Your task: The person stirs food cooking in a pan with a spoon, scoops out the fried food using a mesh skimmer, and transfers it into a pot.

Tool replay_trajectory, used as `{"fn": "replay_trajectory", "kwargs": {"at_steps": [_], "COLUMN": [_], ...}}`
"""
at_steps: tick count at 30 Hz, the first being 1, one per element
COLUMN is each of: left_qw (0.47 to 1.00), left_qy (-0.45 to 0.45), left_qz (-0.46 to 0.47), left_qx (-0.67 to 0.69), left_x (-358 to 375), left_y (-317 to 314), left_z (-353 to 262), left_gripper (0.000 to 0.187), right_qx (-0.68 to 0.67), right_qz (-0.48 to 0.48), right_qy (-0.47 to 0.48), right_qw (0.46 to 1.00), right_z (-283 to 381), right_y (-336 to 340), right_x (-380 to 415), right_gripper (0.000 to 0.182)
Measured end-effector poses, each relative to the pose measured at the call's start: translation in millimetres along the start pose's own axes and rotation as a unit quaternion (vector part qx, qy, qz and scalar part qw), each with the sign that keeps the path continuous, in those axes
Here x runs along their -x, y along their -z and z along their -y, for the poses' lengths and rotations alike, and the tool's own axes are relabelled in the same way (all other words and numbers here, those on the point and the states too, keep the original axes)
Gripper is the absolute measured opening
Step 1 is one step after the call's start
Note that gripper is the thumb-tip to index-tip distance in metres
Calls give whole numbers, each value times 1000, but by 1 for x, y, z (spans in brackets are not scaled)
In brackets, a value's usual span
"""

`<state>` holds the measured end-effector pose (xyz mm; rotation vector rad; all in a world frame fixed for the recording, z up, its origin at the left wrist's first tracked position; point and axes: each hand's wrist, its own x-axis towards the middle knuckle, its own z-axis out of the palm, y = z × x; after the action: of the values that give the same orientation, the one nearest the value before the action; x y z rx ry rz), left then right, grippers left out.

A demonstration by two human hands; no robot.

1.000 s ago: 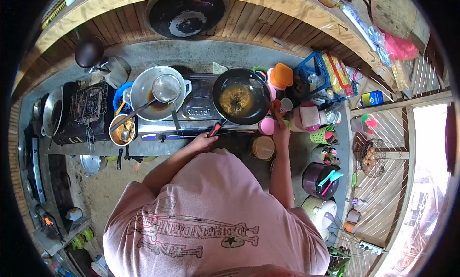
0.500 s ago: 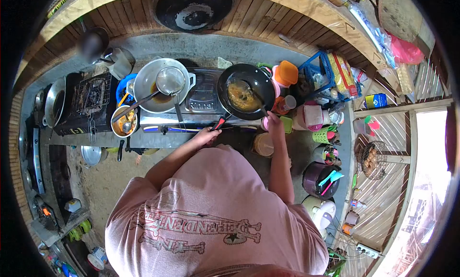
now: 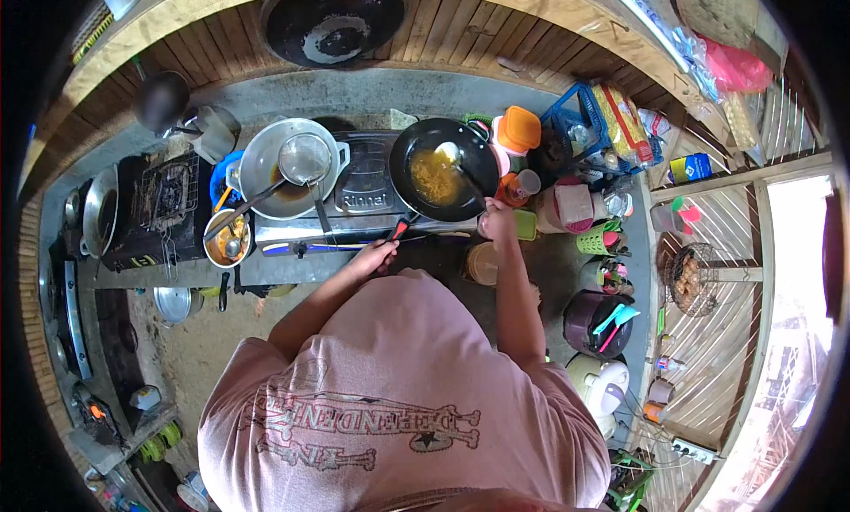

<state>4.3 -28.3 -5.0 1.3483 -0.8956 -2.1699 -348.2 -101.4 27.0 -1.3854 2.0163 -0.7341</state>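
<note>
A black pan [image 3: 416,140] sits over the right side of the stove [image 3: 365,202], with yellowish-brown food [image 3: 434,177] in liquid inside it. My left hand [image 3: 379,255] is wrapped round the pan's black and red handle. In my right hand [image 3: 498,218] is the dark handle of a ladle [image 3: 449,151], whose shiny head rests in the pan by the food. To the left stands a large silver pot [image 3: 266,147] with brown liquid, and a strainer [image 3: 305,157] lies across it. A small pan of orange food [image 3: 232,239] is beside that pot.
Containers, among them an orange-lidded one [image 3: 519,129], crowd the counter right of the pan. Behind them is a blue basket [image 3: 580,138]. A charred grill [image 3: 173,189] stands at the left. A dark purple pot [image 3: 591,322] and a rice cooker [image 3: 598,384] are at the right.
The ladle's head has turned and now shows bright near the pan's upper middle. My right hand has moved slightly up. The whole view has shifted a little.
</note>
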Motion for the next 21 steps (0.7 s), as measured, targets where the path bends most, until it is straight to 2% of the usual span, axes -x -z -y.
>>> {"fn": "replay_trajectory", "kwargs": {"at_steps": [1,2,4,5,7,8,10,11,12,14,15,16,17,18,20,21], "left_qw": [1000,1000,1000,1000,1000,1000,1000,1000,1000,1000,1000,1000,1000,1000,999,998], "left_qy": [-1,-2,-3,-4,-4,-5,-6,-7,-7,-4,-1,-1,-1,-1,-16,-31], "left_qz": [3,6,3,2,2,-1,-4,3,9,13,17,17,14,10,4,-2], "left_qx": [8,16,0,-6,-12,-22,-30,-15,-2,1,4,3,-7,-17,-34,-51], "left_x": [-3,-4,-4,-4,-2,0,0,-2,-3,-4,-4,-3,-2,-1,2,2], "left_y": [2,4,7,7,8,8,8,9,10,10,11,10,9,8,5,5], "left_z": [3,5,4,5,6,4,5,6,8,9,8,6,5,4,1,1], "left_gripper": [30,30,31,31,31,31,30,29,29,28,28,28,27,27,27,26], "right_qx": [-172,-173,-159,-158,-20,-19,80,73,73,24,24,-146,-305,-305,-400,-401], "right_qz": [71,70,56,57,-48,-48,-105,-89,-89,-160,-161,-45,74,74,121,122], "right_qy": [-177,-177,-50,-51,167,166,121,72,73,208,207,32,-146,-146,-221,-221], "right_qw": [966,966,984,985,985,985,984,991,991,965,965,988,938,938,881,881], "right_z": [19,16,13,9,20,22,31,36,22,-26,-21,-11,-1,3,14,17], "right_y": [1,0,-2,2,26,32,43,47,39,15,16,18,19,19,18,16], "right_x": [6,8,15,20,35,38,44,46,39,19,21,27,32,36,44,47], "right_gripper": [28,28,29,29,29,29,31,31,31,30,30,29,28,28,25,25]}}
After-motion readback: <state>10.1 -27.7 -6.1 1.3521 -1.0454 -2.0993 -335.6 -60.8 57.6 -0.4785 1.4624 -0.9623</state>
